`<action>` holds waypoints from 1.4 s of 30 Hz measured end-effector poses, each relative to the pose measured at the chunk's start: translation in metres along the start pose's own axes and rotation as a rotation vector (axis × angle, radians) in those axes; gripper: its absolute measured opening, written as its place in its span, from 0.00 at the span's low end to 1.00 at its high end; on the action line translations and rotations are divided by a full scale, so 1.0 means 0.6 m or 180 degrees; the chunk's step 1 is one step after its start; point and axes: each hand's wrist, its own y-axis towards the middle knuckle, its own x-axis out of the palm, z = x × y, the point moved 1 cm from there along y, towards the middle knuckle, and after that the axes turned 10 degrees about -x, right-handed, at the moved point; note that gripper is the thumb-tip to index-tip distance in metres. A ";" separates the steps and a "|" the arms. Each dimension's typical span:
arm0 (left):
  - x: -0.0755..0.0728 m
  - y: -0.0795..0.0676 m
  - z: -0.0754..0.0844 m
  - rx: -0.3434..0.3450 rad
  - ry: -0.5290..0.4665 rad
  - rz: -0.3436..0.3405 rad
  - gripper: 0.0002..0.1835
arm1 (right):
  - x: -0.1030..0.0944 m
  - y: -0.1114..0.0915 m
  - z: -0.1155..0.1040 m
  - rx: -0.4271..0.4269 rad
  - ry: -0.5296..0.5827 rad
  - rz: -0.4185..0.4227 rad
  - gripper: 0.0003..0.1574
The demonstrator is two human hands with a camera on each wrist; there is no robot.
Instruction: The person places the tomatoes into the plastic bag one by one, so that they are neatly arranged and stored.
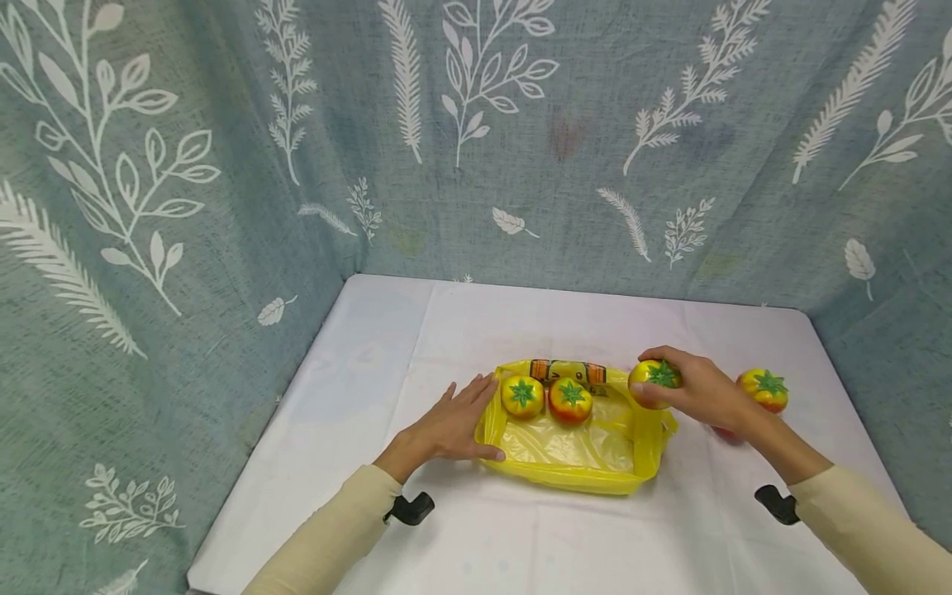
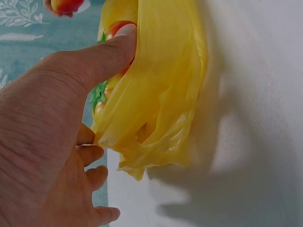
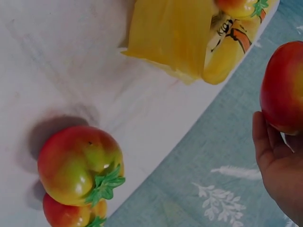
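over the right end of a yellow plastic bag (image 1: 568, 477), the person's right hand (image 1: 695, 384) clamps a tomato (image 1: 647, 377) between thumb and fingers, fruit and hand cut off by the right wrist view's edge; the left hand (image 1: 457, 417) touches the bag's left side, fingers apart. a yellower tomato (image 1: 522, 397) and a redder tomato (image 1: 570, 402) lie inside, partly covered by plastic in the left wrist view. right of the bag, the right forearm (image 1: 788, 446) mostly hides one loose tomato (image 1: 728, 435) beside another, the farther tomato (image 1: 762, 390). a winking face (image 1: 568, 372) is printed on the bag; its black lettering (image 3: 221, 34) is too blurred to read
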 end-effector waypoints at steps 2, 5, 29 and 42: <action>0.001 0.000 0.000 0.0012 -0.0008 0.0007 0.65 | 0.003 0.002 -0.001 -0.0010 0.0037 -0.0003 0.39; 0.002 0.000 0.000 0.0010 -0.0009 0.0012 0.65 | 0.008 0.006 -0.002 -0.0030 0.0051 -0.0014 0.39; 0.000 -0.003 0.002 -0.0008 0.0013 0.0019 0.65 | 0.040 0.035 0.002 -0.0357 -0.0131 -0.0428 0.41; 0.001 -0.005 0.001 -0.0007 0.0002 0.0003 0.65 | 0.062 0.044 0.010 -0.0334 -0.0225 -0.0625 0.37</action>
